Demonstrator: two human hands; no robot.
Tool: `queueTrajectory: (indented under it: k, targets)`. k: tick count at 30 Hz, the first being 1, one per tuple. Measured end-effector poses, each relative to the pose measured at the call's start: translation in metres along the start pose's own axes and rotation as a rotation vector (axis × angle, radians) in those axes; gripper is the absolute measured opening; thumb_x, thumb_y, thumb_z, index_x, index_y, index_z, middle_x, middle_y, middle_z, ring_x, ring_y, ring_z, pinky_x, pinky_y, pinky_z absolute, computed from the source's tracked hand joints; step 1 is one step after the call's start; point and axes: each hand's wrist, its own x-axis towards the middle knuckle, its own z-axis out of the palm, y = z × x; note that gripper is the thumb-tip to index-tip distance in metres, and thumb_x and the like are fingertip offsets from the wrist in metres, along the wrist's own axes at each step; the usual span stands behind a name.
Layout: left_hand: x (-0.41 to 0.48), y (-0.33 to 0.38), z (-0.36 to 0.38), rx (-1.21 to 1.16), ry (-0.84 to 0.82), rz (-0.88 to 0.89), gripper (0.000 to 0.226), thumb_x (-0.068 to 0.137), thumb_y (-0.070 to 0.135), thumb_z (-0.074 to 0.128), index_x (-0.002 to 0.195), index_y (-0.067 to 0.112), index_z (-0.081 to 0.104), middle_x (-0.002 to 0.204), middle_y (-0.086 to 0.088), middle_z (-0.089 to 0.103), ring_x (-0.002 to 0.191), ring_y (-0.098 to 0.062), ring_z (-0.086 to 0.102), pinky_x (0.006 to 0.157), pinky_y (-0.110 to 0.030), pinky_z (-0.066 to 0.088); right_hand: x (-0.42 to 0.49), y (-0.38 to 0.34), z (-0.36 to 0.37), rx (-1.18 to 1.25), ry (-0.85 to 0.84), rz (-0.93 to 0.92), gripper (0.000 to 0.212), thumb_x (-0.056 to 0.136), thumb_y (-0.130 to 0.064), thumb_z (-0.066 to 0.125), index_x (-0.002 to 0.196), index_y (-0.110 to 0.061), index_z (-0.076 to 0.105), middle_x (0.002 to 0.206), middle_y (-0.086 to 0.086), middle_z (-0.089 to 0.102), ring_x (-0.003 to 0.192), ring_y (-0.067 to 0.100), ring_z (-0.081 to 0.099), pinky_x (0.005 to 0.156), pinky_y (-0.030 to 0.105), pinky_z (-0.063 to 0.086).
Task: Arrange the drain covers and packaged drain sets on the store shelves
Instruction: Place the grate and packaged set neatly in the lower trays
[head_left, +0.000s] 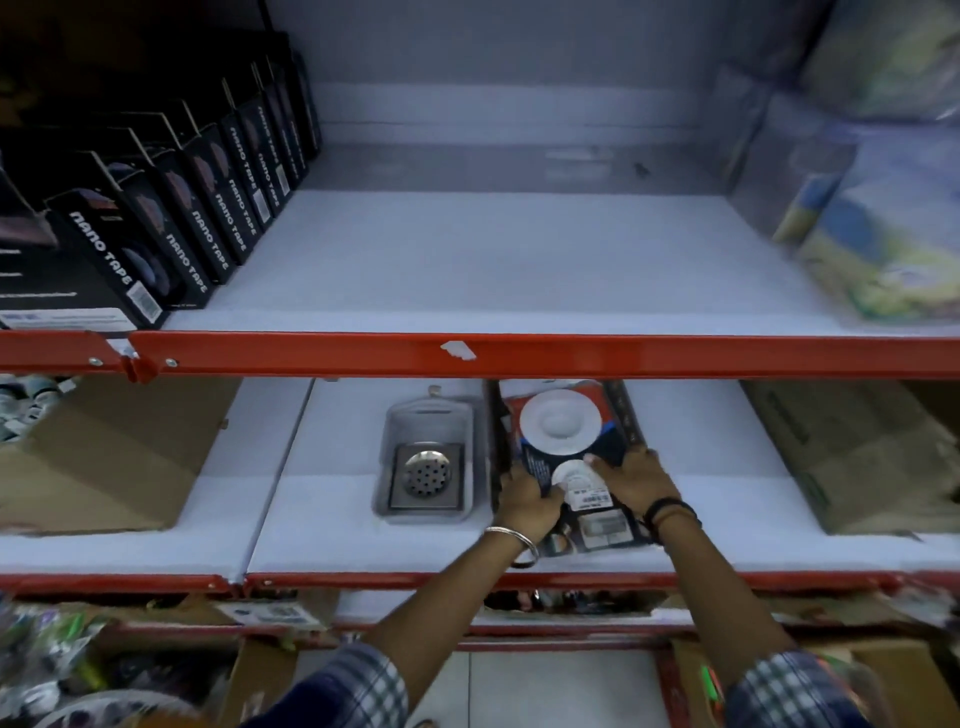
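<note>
both hands reach onto the middle shelf (332, 525), white with a red front rail. the left hand (527, 501) and the right hand (631, 480) sit on a packaged drain set (563, 431), a dark and red card carrying a large white round cover and a smaller white disc below it. the set lies flat on the shelf, right of centre. the left fingers curl over its left edge with the thumb by the small disc; the right fingers are spread over the card's lower right part, pressing on it. a metal bangle (514, 540) circles the left wrist and a dark band (670, 512) the right one; checked sleeves show at the bottom.

just left of the set, close but apart, lies a drain cover (427, 475), a square steel plate with a round perforated centre, in a clear pack.

cardboard boxes (98, 457) stand at both ends of this shelf. on the upper shelf (493, 270), black nano tape boxes (171, 218) line the left side and blurred colourful packs (878, 244) fill the right.
</note>
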Motion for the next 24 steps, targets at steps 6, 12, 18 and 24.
queueTrajectory:
  k: [6, 12, 18, 24]
  targets:
    - [0.029, 0.018, 0.001, -0.03, 0.101, -0.055, 0.058, 0.091, 0.008, 0.051, 0.143, 0.001, 0.027, 0.14, -0.021, 0.042, 0.124, -0.037, 0.049, 0.102, -0.036, 0.043, 0.042, 0.005, 0.016, 0.262, 0.055, -0.038, 0.059, 0.089, -0.044, 0.055, 0.12, 0.006, 0.053, 0.122, 0.024, 0.06, 0.109, 0.035, 0.059, 0.086, 0.033, 0.047]
    - [0.027, 0.011, 0.014, 0.134, -0.017, -0.048, 0.081, 0.091, 0.006, 0.052, 0.149, 0.005, -0.004, 0.156, -0.018, 0.008, 0.132, -0.032, 0.039, 0.1, -0.031, 0.041, 0.053, 0.016, 0.036, 0.146, 0.08, -0.056, 0.071, 0.091, -0.045, 0.047, 0.138, 0.005, 0.031, 0.139, 0.028, 0.044, 0.113, 0.042, 0.055, 0.091, 0.049, 0.05]
    - [0.017, 0.001, -0.006, 0.165, 0.172, 0.128, 0.063, 0.091, 0.013, 0.054, 0.144, -0.002, 0.023, 0.146, -0.021, 0.028, 0.138, -0.033, 0.028, 0.113, -0.031, 0.023, 0.009, 0.009, 0.022, 0.01, 0.318, -0.206, 0.063, 0.091, -0.029, 0.053, 0.139, 0.004, 0.03, 0.133, 0.027, 0.039, 0.114, 0.044, 0.048, 0.095, 0.049, 0.046]
    - [-0.009, -0.054, -0.055, 0.624, 0.324, 0.053, 0.045, 0.083, 0.026, 0.033, 0.113, 0.002, 0.058, 0.116, -0.023, 0.06, 0.112, -0.039, 0.055, 0.095, -0.044, 0.046, -0.038, 0.015, 0.039, -0.115, -0.085, -0.587, 0.03, 0.092, -0.034, 0.051, 0.112, -0.013, 0.058, 0.113, 0.007, 0.055, 0.092, 0.025, 0.062, 0.083, 0.042, 0.053]
